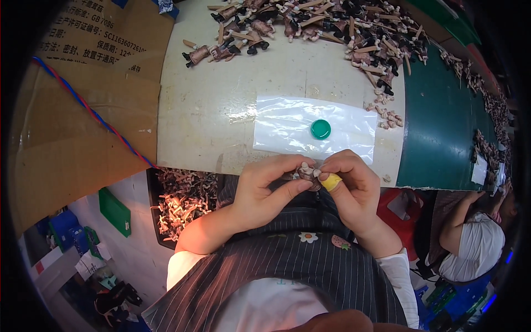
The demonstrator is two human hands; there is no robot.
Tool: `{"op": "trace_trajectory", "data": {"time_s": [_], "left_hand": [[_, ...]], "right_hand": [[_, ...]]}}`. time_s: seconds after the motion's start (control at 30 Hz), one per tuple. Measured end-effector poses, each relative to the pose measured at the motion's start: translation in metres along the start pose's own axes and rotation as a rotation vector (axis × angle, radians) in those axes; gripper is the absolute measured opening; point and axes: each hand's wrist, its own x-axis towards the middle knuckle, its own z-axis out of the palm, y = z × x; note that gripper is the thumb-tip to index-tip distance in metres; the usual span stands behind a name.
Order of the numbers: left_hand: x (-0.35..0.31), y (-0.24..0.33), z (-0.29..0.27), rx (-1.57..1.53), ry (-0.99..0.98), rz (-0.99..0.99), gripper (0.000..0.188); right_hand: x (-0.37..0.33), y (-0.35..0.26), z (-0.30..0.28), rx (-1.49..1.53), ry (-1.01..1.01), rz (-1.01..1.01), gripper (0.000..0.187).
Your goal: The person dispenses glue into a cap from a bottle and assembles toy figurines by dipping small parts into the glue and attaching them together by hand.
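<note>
Close to my body, just off the table's near edge, my left hand (264,191) pinches a small brownish-pink doll figure (307,173) between thumb and fingers. My right hand (357,191) grips the same figure from the other side, its thumb wrapped in a yellow covering (331,181). The fingers partly hide the figure. Beyond the hands, a clear plastic sheet (282,124) lies on the table with a round green cap (320,129) on it. Small pale parts (390,117) are gathered beside the sheet's right edge.
A heap of similar figures (298,22) covers the table's far side. A brown cardboard box (88,122) with a blue-red cord stands at left. Below the table, a dark bin (185,188) holds more parts. Along the green surface (431,122) at right, another person (470,243) sits.
</note>
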Motion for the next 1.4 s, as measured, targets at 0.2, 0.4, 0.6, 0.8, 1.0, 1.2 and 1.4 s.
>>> {"op": "trace_trajectory", "data": {"time_s": [0.2,0.4,0.6,0.8,1.0,1.2,1.4], "left_hand": [[-0.003,0.002,0.008,0.365,0.015,0.239,0.031],[-0.008,-0.001,0.011,0.411,0.03,0.316,0.032],[-0.016,-0.003,0.011,0.395,0.05,0.296,0.033],[-0.021,-0.007,0.012,0.451,0.076,0.327,0.034],[-0.026,-0.012,0.016,0.48,0.105,0.379,0.032],[-0.029,-0.008,0.018,0.559,0.137,0.499,0.031],[-0.035,-0.011,0.008,0.628,0.1,0.601,0.033]], "right_hand": [[-0.006,0.006,-0.007,0.283,-0.082,0.156,0.009],[-0.01,0.003,-0.007,0.097,-0.104,0.14,0.006],[-0.008,-0.001,-0.002,-0.068,-0.145,0.056,0.007],[-0.007,0.0,0.001,-0.097,-0.166,0.03,0.007],[-0.012,0.006,0.002,-0.08,-0.167,-0.025,0.007],[-0.017,0.005,0.004,-0.067,-0.178,-0.129,0.009],[-0.016,0.015,0.005,-0.044,-0.25,-0.168,0.015]]}}
